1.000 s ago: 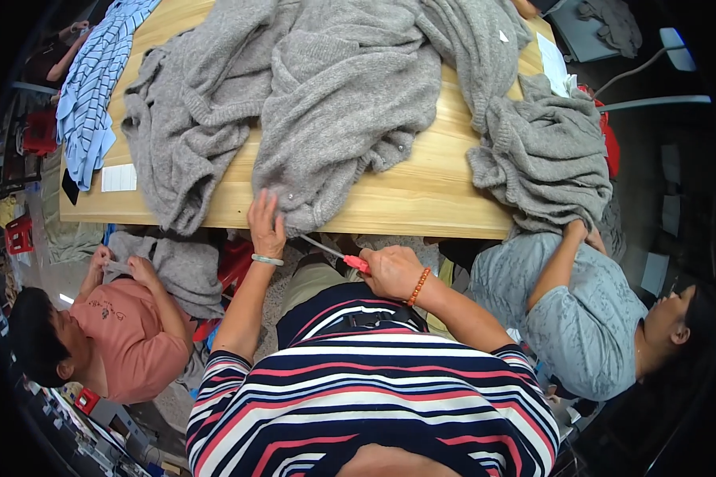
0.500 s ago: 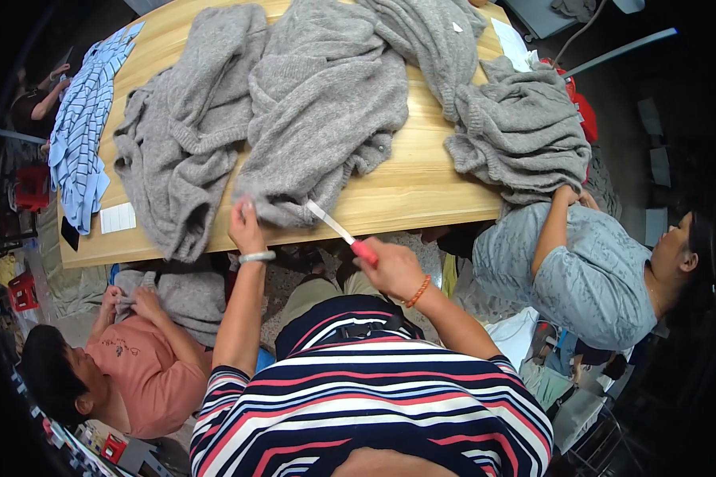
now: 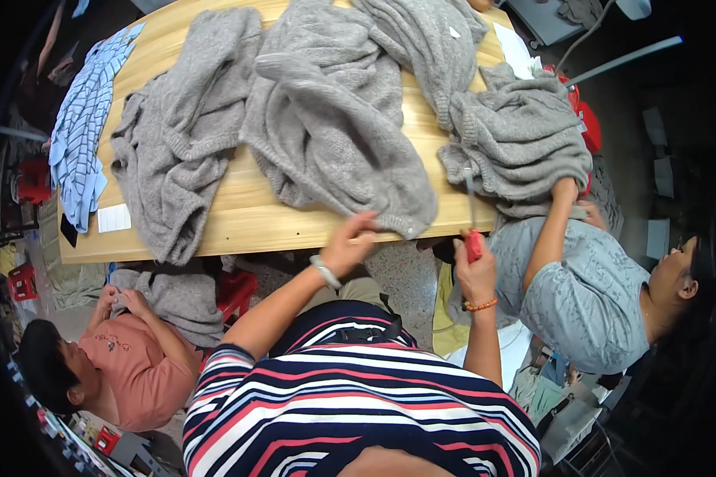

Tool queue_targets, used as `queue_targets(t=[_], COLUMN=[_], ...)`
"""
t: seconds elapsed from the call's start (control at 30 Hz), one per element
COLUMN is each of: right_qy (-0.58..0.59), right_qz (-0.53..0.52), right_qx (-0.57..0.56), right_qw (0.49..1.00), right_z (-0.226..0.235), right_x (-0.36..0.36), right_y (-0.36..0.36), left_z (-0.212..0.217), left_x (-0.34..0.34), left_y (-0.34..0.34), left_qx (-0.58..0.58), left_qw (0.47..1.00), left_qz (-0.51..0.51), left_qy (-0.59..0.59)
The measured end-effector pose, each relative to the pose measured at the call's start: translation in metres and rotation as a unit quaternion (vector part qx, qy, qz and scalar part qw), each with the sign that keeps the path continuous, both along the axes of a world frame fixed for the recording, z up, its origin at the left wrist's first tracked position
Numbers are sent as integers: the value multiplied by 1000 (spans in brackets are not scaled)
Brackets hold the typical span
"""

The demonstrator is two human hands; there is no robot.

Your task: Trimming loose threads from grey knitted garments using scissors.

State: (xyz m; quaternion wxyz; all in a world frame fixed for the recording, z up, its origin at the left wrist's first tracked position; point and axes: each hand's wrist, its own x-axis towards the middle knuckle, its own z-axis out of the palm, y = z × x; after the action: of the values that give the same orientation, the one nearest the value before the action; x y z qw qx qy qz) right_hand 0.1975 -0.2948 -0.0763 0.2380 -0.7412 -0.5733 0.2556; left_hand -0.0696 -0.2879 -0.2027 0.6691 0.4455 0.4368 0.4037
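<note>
The left hand [image 3: 348, 248] is at the near edge of the table, its fingertips at the hem of the middle gray knit garment [image 3: 350, 155]; whether finger and thumb are pinched together on the knit I cannot tell. The right hand [image 3: 477, 272], farther right, is closed around the handle of a red-handled tool [image 3: 473, 245], whose slim metal shaft points away, toward the far side.

The middle garment lies on the wooden table [image 3: 270, 232], mostly beyond the left hand, with its long axis slanting from far left to near right. Its near right corner, with a small pale spot, reaches the table edge just right of the left fingertips. The left hand is the nearer one; the right hand is apart from this garment, off to its right. A fold on the garment's far left part stands up, blurred.

Farther out, another gray garment [image 3: 175, 151] lies to the left, beyond it a blue striped shirt [image 3: 95, 119] and a white card [image 3: 114, 219]. To the right, a bunched gray garment [image 3: 525, 135] lies beyond the tool's tip; whether they touch is unclear. A co-worker's hand [image 3: 565, 189] is at its near edge. Another co-worker [image 3: 139, 370] sits near left, holding gray knit [image 3: 184, 298].
</note>
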Motion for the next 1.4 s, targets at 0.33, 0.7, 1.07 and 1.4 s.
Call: queue_targets(t=[0.33, 0.7, 1.07, 1.4], right_qy=[0, 14, -15, -53], right_qz=[192, 286, 360, 380], right_qx=[-53, -41, -82, -68], right_qw=[980, 957, 929, 921], right_z=[-21, -3, -2, 16], right_x=[-50, -43, -61, -145], right_y=[48, 88, 102, 121], left_z=[-86, 32, -28, -35], left_x=[-120, -79, -111, -190], left_y=[119, 117, 138, 148], left_qx=[-75, 8, -29, -30], left_qw=[828, 948, 869, 846], left_qz=[533, 313, 486, 473], left_qy=[159, -54, -90, -244])
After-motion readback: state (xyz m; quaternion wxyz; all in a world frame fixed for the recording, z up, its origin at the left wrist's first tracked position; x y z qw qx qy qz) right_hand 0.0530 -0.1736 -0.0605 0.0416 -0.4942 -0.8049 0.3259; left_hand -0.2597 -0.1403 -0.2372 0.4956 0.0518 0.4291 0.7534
